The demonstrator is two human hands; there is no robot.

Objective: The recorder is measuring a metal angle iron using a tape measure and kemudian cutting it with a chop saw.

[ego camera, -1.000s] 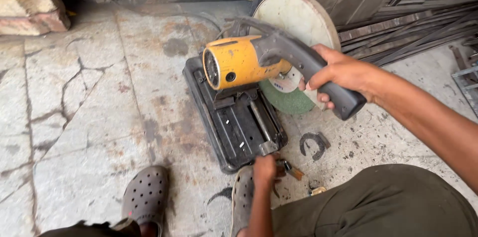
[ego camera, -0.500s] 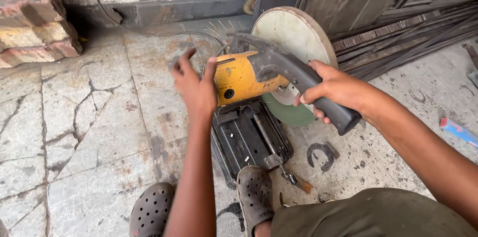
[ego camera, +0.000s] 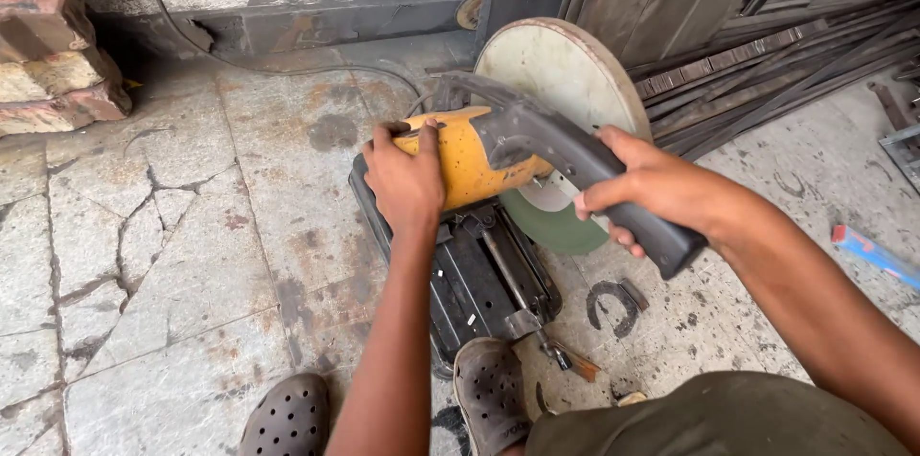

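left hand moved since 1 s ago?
Yes. The left hand went from the vise screw at the black saw base's near end up onto the yellow motor housing; the base itself stayed put.

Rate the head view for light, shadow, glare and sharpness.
Head view: soft, even daylight, no hard shadows, only dimness along the wall base; no glare on the yellow motor housing; left hand, right hand and the saw's handle are sharp; the frame edges look slightly stretched by the wide lens.
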